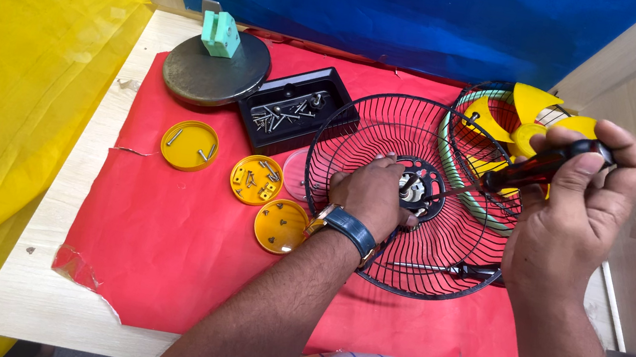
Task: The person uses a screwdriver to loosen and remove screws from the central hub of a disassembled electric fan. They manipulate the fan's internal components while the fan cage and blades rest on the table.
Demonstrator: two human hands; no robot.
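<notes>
Head view, left hand: the left hand (370,197), a blue-strapped watch at its wrist, rests palm-down on the round black wire fan guard (408,196); its grip is closed loosely over the guard's black hub plate (420,187), pinning it flat.
Head view, right hand: the right hand (577,213) has its grip closed round the dark-handled screwdriver (542,166), the fingers bunched at the handle's top; the shaft slants down toward the hub.
Guard position: on the red paper sheet (182,242) covering the pale wooden worktop (34,279), its right edge overlapping a second guard that holds the yellow plastic fan blade (535,106).
Tip contact: whether the tip is seated in a screw cannot be told; the left fingers hide it.
Advice, judged: keep the shaft in line with the screw, press down before turning, and hold the hub firm so the guard cannot rotate.
Risk, judged: a slanted tip may slip toward the left fingers.
Nearby: a black rectangular tray of screws (294,112), three yellow round lids (256,179) with small parts, and a dark round disc (208,70) with a green block.
</notes>
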